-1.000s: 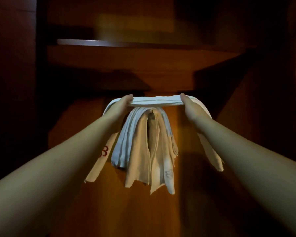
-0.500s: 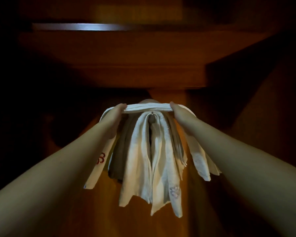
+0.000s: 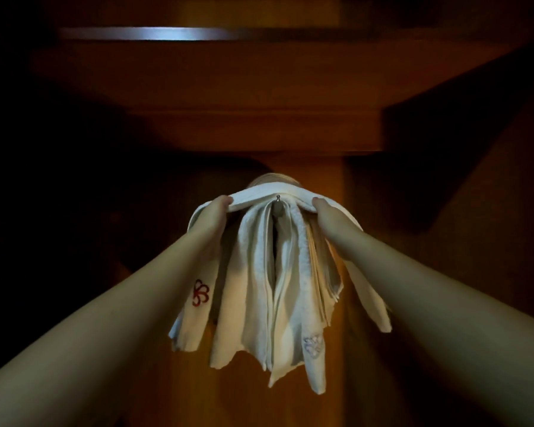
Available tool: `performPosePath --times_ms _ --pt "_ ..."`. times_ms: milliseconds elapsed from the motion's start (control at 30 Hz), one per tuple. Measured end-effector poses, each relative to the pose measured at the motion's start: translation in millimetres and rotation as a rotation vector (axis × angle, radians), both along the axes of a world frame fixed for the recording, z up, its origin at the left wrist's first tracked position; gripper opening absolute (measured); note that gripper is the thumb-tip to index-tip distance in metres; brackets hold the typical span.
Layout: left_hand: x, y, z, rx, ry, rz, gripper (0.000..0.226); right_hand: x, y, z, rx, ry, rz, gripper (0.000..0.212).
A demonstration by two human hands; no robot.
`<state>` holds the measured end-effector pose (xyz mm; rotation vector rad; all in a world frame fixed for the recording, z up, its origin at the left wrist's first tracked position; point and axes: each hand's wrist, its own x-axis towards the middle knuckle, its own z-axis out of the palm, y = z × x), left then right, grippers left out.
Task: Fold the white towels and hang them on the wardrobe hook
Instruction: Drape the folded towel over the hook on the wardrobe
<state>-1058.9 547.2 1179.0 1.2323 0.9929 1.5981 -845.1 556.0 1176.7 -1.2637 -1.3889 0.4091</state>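
Fingers of the left hand point(image 3: 211, 215) curl over one end of a folded white towel point(image 3: 269, 194), thumb on its near edge at about 9 o'clock from the metal hook point(image 3: 278, 198), while the right hand point(image 3: 327, 215) pinches the same strip at about 3 o'clock from the hook, thumb tip on top and the other fingers hidden under the cloth. Between the two grips the folded towel runs as a flat band across the top of the hook, its middle lying just behind the hook's small knob; whether it rests on the hook or is only held against it cannot be told. From each hand the towel's ends drop away, the left end falling toward 7 o'clock with a red flower mark point(image 3: 200, 292) stitched on it, the right end falling toward 5 o'clock beside the right forearm. Directly below the hook, at 6 o'clock, a bunch of hung towels point(image 3: 278, 303) droops in long folds between the two forearms, one of them carrying a pale flower mark point(image 3: 312, 346) near its lower corner. Behind everything stands the wooden wardrobe panel point(image 3: 309, 167), and at 12 o'clock above it a shelf point(image 3: 259, 72) juts out, its front edge catching a strip of light.
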Motion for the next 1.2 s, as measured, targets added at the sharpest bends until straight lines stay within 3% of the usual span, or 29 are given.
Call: performPosePath --times_ms 167,367,567,767,933,1033,1200 --pt "12 -8 -22 0.0 0.009 -0.023 0.03 -6 4 -16 -0.002 0.065 -0.021 0.051" --pt "31 -12 -47 -0.051 -0.158 -0.087 0.039 -11 1 -37 -0.052 0.261 0.072 0.033" --pt "39 -28 -57 -0.14 -0.129 -0.103 0.04 -31 -15 -41 -0.173 0.376 0.236 0.043" --pt "21 -38 -80 -0.27 -0.046 -0.137 0.038 -21 -43 -63 -0.372 0.292 0.269 0.073" --pt "-4 -43 -142 -0.423 0.099 -0.096 0.037 -6 -74 -100 -0.488 0.079 0.112 0.089" --pt "-18 -68 -167 -0.507 0.178 -0.055 0.054 -2 -104 -114 -0.543 -0.091 0.073 0.076" --pt "-31 -135 -189 -0.509 0.364 -0.149 0.047 -9 -168 -133 -0.564 -0.314 -0.038 0.051"
